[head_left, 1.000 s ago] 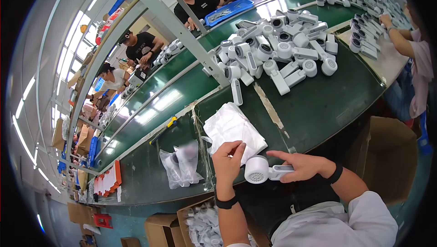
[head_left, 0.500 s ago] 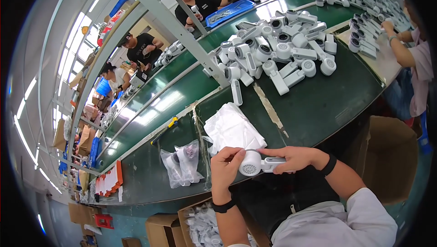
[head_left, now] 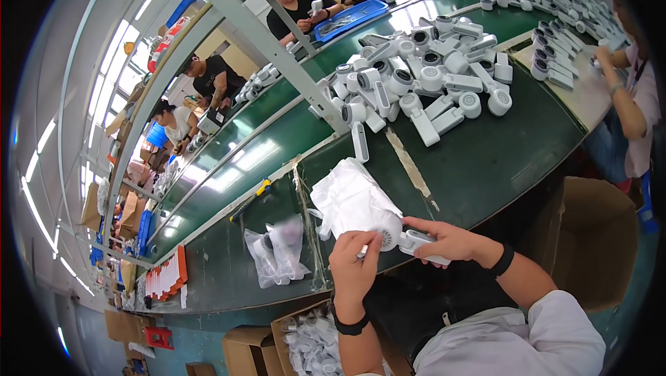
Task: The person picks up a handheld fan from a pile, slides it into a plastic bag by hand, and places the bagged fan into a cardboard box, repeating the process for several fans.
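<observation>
Device (head_left: 390, 233) of white plastic, round grilled head and slim handle, at lower centre of frame. Right hand (head_left: 452, 241) closed on handle. Left hand (head_left: 353, 263) curled at head's edge; its hold cannot be told.

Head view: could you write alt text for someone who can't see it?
A white device in a bare-handed grip: right hand on its handle, left hand at its round head. Beyond, on a green table, lie white material and a heap of similar devices.
</observation>
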### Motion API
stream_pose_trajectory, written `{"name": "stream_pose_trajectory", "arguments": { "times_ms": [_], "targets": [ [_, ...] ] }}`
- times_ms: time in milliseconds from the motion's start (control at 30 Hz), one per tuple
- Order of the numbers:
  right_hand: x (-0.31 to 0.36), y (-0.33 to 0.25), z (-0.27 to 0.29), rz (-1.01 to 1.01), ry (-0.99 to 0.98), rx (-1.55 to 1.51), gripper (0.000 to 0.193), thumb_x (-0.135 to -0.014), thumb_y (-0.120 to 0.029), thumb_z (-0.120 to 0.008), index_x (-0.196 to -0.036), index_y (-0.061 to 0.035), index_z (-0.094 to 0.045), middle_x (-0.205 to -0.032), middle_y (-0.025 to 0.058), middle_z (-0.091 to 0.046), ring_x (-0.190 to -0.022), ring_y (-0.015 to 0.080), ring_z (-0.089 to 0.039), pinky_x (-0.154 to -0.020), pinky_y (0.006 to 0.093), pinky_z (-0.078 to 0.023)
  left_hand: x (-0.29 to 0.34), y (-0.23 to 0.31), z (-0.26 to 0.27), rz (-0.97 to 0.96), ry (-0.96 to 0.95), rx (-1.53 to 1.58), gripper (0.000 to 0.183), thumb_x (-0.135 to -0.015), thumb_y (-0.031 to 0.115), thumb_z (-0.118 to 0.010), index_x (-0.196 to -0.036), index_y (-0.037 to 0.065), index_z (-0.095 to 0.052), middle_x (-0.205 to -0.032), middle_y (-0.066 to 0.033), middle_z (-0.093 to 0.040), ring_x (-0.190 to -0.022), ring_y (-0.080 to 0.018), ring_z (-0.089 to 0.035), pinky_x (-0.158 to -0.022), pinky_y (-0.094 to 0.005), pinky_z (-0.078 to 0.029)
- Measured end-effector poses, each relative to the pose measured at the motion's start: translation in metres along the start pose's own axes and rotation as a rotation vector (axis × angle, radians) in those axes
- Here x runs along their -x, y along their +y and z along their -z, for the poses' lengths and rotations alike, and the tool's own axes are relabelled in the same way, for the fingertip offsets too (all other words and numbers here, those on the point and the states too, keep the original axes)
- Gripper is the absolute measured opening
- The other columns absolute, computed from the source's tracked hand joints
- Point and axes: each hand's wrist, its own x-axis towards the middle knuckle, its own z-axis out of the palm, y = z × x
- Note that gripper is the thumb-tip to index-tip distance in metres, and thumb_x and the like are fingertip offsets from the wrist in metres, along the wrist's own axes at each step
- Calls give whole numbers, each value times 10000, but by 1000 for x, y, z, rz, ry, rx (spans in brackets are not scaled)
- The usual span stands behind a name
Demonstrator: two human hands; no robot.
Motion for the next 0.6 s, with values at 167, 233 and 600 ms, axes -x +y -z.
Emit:
{"name": "stream_pose_trajectory", "arguments": {
  "times_ms": [167, 233, 600],
  "targets": [
    [4, -10, -5, -22, 74, -197, 759, -878, -81, -615, -1520, -97, -212, -852, 76, -633, -631, 131, -613, -510, 276, -509, 9, 8, -10, -146, -84, -100, 131, -761, 15, -748, -878, 21, -690, -840, -106, -644, -753, -271, -614, -665, -331, -492],
    [2, -7, -6, 4, 84, -201, 745, -884, -84, -606, -1515, -84, -209, -844, 82, -631, -595, 140, -605, -482, 285, -502, 14, 10, -18, -192, -79, -121, 135, -763, 10, -740, -883, 20, -679, -835, -107, -633, -754, -280, -610, -666, -343, -492],
    [-18, 24, -13, 365, 358, -91, 616, -926, -128, -576, -1457, -22, -284, -1005, 126, -642, -789, 140, -652, -652, 264, -529, 49, 23, -44, -16, -305, 426, 122, -799, -20, -709, -888, -1, -628, -810, -94, -623, -687, -215, -603, -637, -277, -481]
  ]
}}
